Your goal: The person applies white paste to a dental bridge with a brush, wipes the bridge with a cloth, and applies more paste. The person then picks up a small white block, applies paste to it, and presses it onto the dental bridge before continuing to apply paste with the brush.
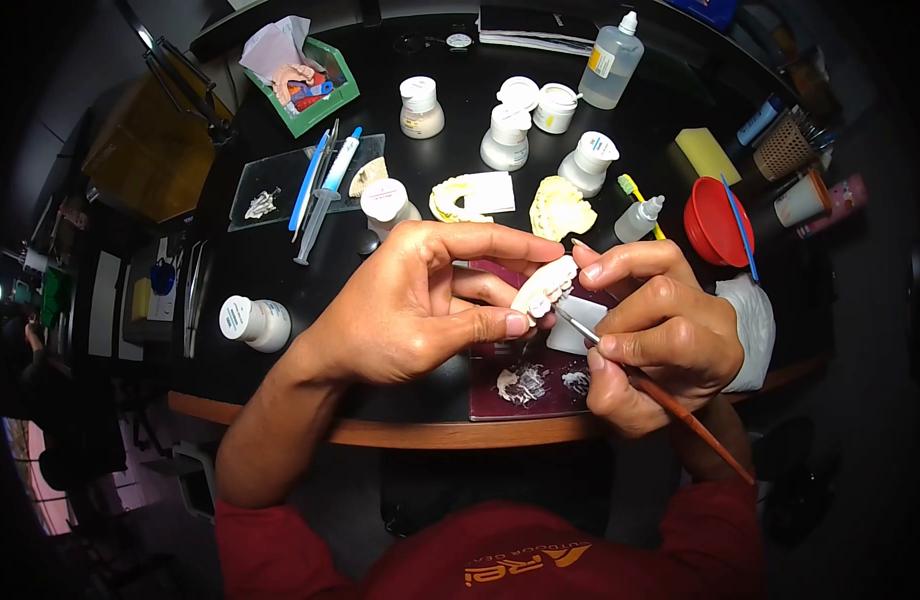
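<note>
Between the thumb and fingers of my left hand (420, 300) is a white dental model (545, 287) with a row of teeth along its lower side. My right hand (665, 335) grips a thin paintbrush (670, 400) with a reddish-brown wooden handle. The metal ferrule points up and left, its tip right at the teeth of the model. Fingertips of the right hand come close to the model's upper end. Under both hands lies a dark red palette (490, 402) with whitish paste (522, 384) smeared on it and a white block (570, 338).
Behind the hands stand several white-capped jars (422, 108) and yellowish dental casts (562, 207). A glass plate (250, 185) with a syringe (330, 190) lies left, below a green box (330, 95). Rightward are a red bowl (715, 222), a dropper bottle (638, 218) and a tissue (755, 325).
</note>
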Demonstrator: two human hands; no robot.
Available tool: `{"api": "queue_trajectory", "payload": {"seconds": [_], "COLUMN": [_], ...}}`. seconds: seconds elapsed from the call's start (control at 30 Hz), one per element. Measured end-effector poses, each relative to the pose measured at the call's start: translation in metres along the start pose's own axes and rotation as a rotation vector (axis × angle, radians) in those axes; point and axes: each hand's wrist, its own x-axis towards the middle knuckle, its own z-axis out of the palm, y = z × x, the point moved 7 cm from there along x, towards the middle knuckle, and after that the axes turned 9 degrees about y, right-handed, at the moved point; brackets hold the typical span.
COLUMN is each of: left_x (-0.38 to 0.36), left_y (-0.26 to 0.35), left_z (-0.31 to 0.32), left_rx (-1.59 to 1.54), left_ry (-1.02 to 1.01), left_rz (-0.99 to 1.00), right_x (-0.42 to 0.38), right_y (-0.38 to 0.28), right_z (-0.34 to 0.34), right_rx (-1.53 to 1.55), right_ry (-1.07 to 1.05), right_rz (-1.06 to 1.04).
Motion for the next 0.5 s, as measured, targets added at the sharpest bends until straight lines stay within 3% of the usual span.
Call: {"api": "queue_trajectory", "payload": {"seconds": [0.17, 0.5], "left_x": [0.001, 0.001], "left_y": [0.001, -0.005], "left_z": [0.000, 0.007], "left_rx": [0.038, 0.088], "left_ry": [-0.050, -0.049], "left_rz": [0.009, 0.028], "right_x": [0.002, 0.000], "right_y": [0.001, 0.008], "right_z": [0.002, -0.011], "right_rx": [-0.011, 0.057], "right_ry": [0.031, 0.202], "right_rz": [-0.049, 0.055]}}
